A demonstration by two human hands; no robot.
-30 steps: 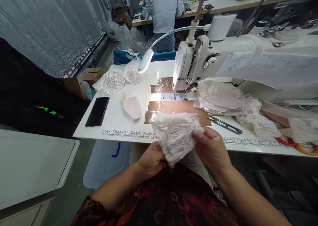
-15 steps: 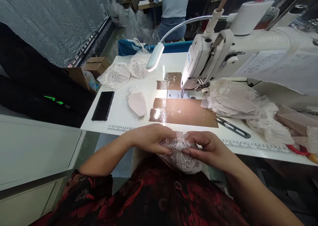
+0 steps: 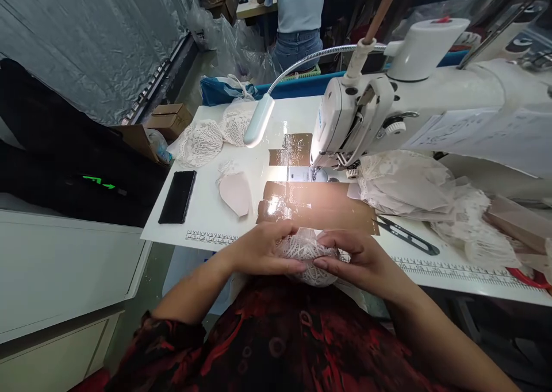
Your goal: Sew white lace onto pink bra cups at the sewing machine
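A white lace bra cup (image 3: 311, 257) is held between my hands at the front edge of the table, close to my body. My left hand (image 3: 269, 251) grips its left side, with the thumb lying across the lace. On the right side, my right hand (image 3: 351, 258) pinches the cup between thumb and fingers. Some fingertips of both hands are hidden behind the lace. Just beyond lies the brown taped sheet (image 3: 319, 202) on the sewing machine's bed. A loose pale cup piece (image 3: 235, 192) rests on the table to the left.
The sewing machine (image 3: 345, 122) stands behind, its lamp (image 3: 259, 120) lit. Stacked lace pieces (image 3: 409, 182) and thread snips (image 3: 407, 235) lie right. A black phone (image 3: 177, 196) and lace cups (image 3: 200, 143) lie left. Another person (image 3: 299, 12) sits at a far table.
The lace cup has turned in my hands and looks rounder and more compact. My left thumb has moved right across it. The view has shifted slightly.
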